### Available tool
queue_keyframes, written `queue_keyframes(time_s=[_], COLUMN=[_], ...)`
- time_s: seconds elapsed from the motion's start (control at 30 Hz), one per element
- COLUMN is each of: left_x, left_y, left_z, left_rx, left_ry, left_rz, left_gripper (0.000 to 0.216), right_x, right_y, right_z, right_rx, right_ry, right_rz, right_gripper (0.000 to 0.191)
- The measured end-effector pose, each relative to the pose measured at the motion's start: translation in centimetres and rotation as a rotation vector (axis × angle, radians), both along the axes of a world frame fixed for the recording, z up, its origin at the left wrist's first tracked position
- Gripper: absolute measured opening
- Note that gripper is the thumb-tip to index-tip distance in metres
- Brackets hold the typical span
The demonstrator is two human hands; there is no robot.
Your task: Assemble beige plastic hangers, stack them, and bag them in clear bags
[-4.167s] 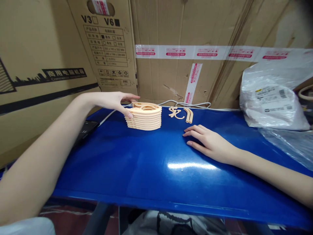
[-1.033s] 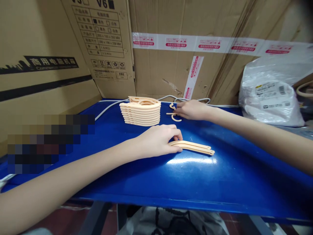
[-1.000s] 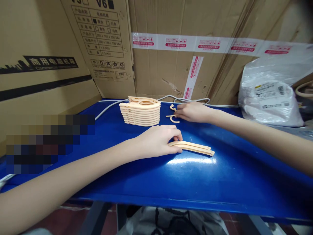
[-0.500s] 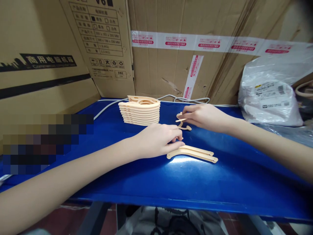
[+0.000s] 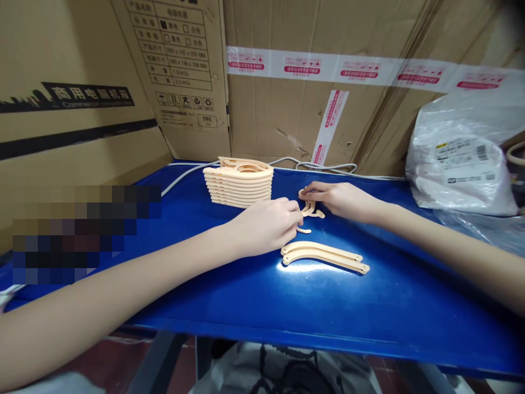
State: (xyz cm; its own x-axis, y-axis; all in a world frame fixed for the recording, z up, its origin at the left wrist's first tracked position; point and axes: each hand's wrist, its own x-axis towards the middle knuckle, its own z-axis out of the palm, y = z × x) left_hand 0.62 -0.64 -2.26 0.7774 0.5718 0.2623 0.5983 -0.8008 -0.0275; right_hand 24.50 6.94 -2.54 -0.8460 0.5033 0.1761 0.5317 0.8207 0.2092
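My left hand [image 5: 271, 225] is closed, its fingers curled over small cream plastic hooks on the blue table; a curved hook end [image 5: 304, 231] pokes out below the fingertips. Across from it, my right hand [image 5: 342, 201] pinches the far end of a cream plastic hook [image 5: 314, 211], partly covered by its fingers. Just in front of my left hand lie two long curved cream hanger arms [image 5: 324, 255], side by side and touched by neither hand. Behind my left wrist stands a neat stack of folded cream plastic hangers [image 5: 239, 186].
The blue table [image 5: 246, 295] ends in a near edge above my lap. Cardboard boxes [image 5: 283, 115] wall off the back and left. A white cable [image 5: 180, 178] runs along the rear. At the right sits a clear plastic bag with a white package [image 5: 463, 164].
My left hand has drawn back from the hanger arms towards the hooks, so the arms' bent ends now show. My right fingers have lowered a little onto the hook. The view has shifted slightly.
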Motion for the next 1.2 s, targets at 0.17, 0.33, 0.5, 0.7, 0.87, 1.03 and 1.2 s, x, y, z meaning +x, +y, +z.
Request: queue_keyframes(time_s=[0.17,0.33,0.5,0.7,0.87,1.03,1.2], left_x=[0.2,0.2,0.1,0.1,-0.1,-0.3,-0.2], left_y=[-0.4,-0.2,0.1,0.3,0.5,0.7,0.6], left_z=[0.0,-0.5,-0.7,-0.5,-0.2,-0.5,-0.7], left_rx=[0.014,-0.032,-0.009,0.007,-0.027,0.022,0.012], left_ry=[-0.03,0.01,-0.016,0.008,-0.008,-0.097,-0.075], left_rz=[-0.037,-0.008,0.048,0.053,0.028,0.006,0.037], left_gripper=[0.04,0.044,0.043,0.036,0.029,0.034,0.047], right_x=[0.0,0.0,0.2,0.4,0.3,0.2,0.8], right_y=[1.3,3.4,4.3,4.0,3.4,2.5,2.3], right_z=[0.6,0.7,0.9,0.8,0.1,-0.3,-0.3], right_rx=[-0.011,-0.139,-0.121,-0.056,-0.053,0.024,0.034], right_ry=[0.062,0.054,0.072,0.066,0.131,0.205,0.24], right_rz=[-0.046,0.007,-0.031,-0.133,-0.195,-0.17,-0.162], right_gripper=[0.04,0.037,0.034,0.033,0.034,0.029,0.029])
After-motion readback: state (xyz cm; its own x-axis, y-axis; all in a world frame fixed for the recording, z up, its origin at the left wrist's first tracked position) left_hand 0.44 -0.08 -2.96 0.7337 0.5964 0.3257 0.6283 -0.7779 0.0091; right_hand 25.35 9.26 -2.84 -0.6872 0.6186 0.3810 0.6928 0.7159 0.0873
